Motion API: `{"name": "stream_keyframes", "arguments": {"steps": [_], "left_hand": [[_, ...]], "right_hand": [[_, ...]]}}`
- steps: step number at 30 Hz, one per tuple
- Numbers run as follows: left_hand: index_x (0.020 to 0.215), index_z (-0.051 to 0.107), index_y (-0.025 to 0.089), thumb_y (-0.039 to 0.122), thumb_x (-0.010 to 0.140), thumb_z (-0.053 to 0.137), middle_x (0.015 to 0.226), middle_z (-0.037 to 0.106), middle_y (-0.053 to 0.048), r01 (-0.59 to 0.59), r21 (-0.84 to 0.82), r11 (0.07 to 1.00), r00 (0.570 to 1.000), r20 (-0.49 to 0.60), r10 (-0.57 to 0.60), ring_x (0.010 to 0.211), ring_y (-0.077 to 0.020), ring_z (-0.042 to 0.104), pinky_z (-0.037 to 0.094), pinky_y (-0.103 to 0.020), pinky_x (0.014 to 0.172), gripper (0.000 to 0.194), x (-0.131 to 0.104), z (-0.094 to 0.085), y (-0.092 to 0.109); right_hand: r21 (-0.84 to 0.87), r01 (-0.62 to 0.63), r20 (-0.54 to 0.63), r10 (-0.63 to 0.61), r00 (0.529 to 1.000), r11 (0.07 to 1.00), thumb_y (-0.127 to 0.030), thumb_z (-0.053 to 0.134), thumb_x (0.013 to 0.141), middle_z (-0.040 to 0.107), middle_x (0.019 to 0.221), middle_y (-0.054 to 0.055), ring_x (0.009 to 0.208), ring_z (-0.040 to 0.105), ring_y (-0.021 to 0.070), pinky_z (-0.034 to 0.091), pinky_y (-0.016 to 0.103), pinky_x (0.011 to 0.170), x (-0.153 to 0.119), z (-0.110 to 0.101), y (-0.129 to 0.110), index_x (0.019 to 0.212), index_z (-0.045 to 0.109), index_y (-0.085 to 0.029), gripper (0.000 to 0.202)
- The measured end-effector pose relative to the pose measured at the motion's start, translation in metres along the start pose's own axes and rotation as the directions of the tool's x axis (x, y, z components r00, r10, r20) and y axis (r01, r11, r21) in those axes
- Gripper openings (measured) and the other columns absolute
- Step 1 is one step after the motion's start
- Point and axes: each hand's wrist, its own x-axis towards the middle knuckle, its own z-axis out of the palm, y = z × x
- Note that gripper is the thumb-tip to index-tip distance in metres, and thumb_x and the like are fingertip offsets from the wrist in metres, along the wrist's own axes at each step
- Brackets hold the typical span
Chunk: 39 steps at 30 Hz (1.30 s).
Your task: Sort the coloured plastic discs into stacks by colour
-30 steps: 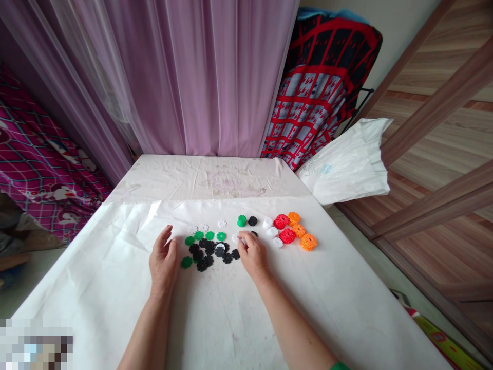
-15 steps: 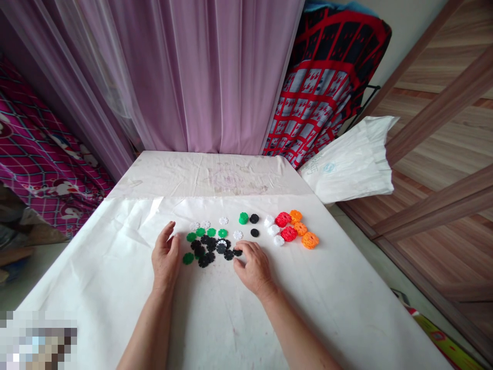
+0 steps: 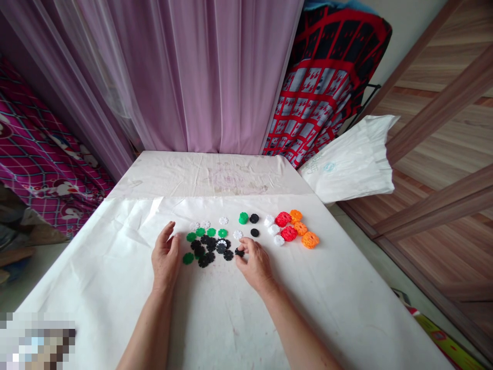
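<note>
My right hand (image 3: 256,262) pinches a black notched plastic disc (image 3: 239,252) between thumb and fingers, just right of the loose pile. On the table's left side, my left hand (image 3: 165,257) rests with its fingers apart, holding nothing. Between the two hands lie several black notched discs (image 3: 204,261), some overlapping, with one white-faced disc (image 3: 221,247) among them. Several green discs (image 3: 211,232) form a rough row behind these, and white discs (image 3: 224,220) lie farther back.
To the right stand a green stack (image 3: 243,218), black discs (image 3: 254,233), white stacks (image 3: 273,229), red stacks (image 3: 288,234) and orange stacks (image 3: 310,240). A white bag (image 3: 350,159) hangs at the table's right edge. The white-covered table (image 3: 231,318) backs onto a purple curtain (image 3: 215,77).
My right hand has closed on a black disc and drawn it slightly to the right, off the neighbouring black piece. My left hand has stayed in place.
</note>
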Motion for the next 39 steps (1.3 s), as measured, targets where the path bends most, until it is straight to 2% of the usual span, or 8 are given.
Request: {"name": "stream_keyframes", "arguments": {"steps": [5,9,16,20,23,26,33,39], "left_hand": [[0.122,0.063,0.024,0.035,0.084,0.057,0.134,0.063,-0.007,-0.002,-0.005,1.000,1.000,-0.003,0.002,0.121,-0.0226,0.060,0.048,-0.038,0.104,0.041,0.001,0.000,-0.001],[0.121,0.064,0.024,0.036,0.084,0.057,0.134,0.063,-0.007,-0.002,0.000,1.000,1.000,-0.006,0.002,0.120,-0.0226,0.061,0.049,-0.038,0.103,0.040,0.001,0.001,-0.002],[0.121,0.064,0.025,0.036,0.084,0.057,0.134,0.064,-0.006,-0.033,-0.002,0.999,0.999,-0.008,0.033,0.121,-0.0227,0.060,0.048,-0.039,0.104,0.040,0.002,0.001,-0.004],[0.121,0.064,0.025,0.037,0.084,0.057,0.133,0.064,-0.006,-0.038,0.001,0.999,0.999,-0.002,0.038,0.120,-0.0224,0.061,0.049,-0.038,0.103,0.039,0.002,0.001,-0.005],[0.121,0.064,0.025,0.037,0.083,0.058,0.133,0.064,-0.006,-0.026,0.008,1.000,1.000,-0.001,0.026,0.120,-0.0227,0.060,0.049,-0.038,0.103,0.040,0.001,0.001,-0.005],[0.121,0.064,0.024,0.038,0.083,0.058,0.134,0.064,-0.007,-0.020,0.014,1.000,1.000,-0.001,0.020,0.122,-0.0237,0.060,0.047,-0.041,0.105,0.041,0.000,0.002,-0.004],[0.122,0.064,0.023,0.038,0.084,0.057,0.136,0.062,-0.007,-0.048,0.024,0.999,0.999,0.001,0.048,0.123,-0.0232,0.059,0.048,-0.039,0.105,0.042,0.000,0.001,-0.003],[0.125,0.063,0.024,0.038,0.084,0.058,0.135,0.063,-0.007,-0.018,0.023,1.000,1.000,-0.005,0.018,0.120,-0.0229,0.061,0.048,-0.039,0.105,0.044,0.001,0.000,-0.003]], "right_hand": [[-0.027,0.027,-0.009,-0.027,1.000,0.999,-0.012,0.065,0.070,0.071,0.099,0.006,0.094,0.064,0.0221,0.051,0.034,0.084,-0.003,-0.005,0.000,0.108,0.059,-0.020,0.039],[-0.052,0.028,-0.008,-0.029,1.000,0.998,-0.013,0.064,0.072,0.072,0.093,0.004,0.088,0.065,0.0201,0.051,0.032,0.080,-0.001,-0.005,0.002,0.104,0.061,-0.021,0.033],[-0.047,-0.008,-0.029,0.007,1.000,0.999,-0.016,0.064,0.067,0.071,0.086,0.002,0.078,0.063,0.0181,0.050,0.030,0.074,0.000,-0.001,0.004,0.109,0.058,-0.020,0.043],[0.028,-0.042,-0.142,0.045,0.989,0.999,-0.021,0.062,0.068,0.070,0.086,0.002,0.069,0.060,0.0156,0.050,0.029,0.070,0.005,0.001,0.014,0.109,0.056,-0.020,0.041],[0.044,-0.093,-0.270,0.101,0.958,0.995,-0.027,0.060,0.072,0.070,0.090,0.003,0.067,0.059,0.0151,0.049,0.030,0.069,0.016,0.000,0.028,0.107,0.056,-0.021,0.036],[0.039,-0.152,-0.330,0.157,0.931,0.988,-0.028,0.057,0.073,0.070,0.089,0.005,0.065,0.057,0.0152,0.048,0.030,0.067,0.028,-0.001,0.038,0.104,0.056,-0.020,0.033],[0.006,-0.245,-0.309,0.235,0.922,0.969,-0.026,0.059,0.072,0.071,0.092,0.006,0.064,0.057,0.0159,0.047,0.030,0.068,0.038,0.001,0.043,0.103,0.058,-0.019,0.032],[-0.058,-0.271,-0.289,0.243,0.926,0.961,-0.024,0.059,0.073,0.072,0.096,0.006,0.069,0.060,0.0173,0.046,0.030,0.071,0.040,0.002,0.041,0.103,0.059,-0.020,0.031]]}}
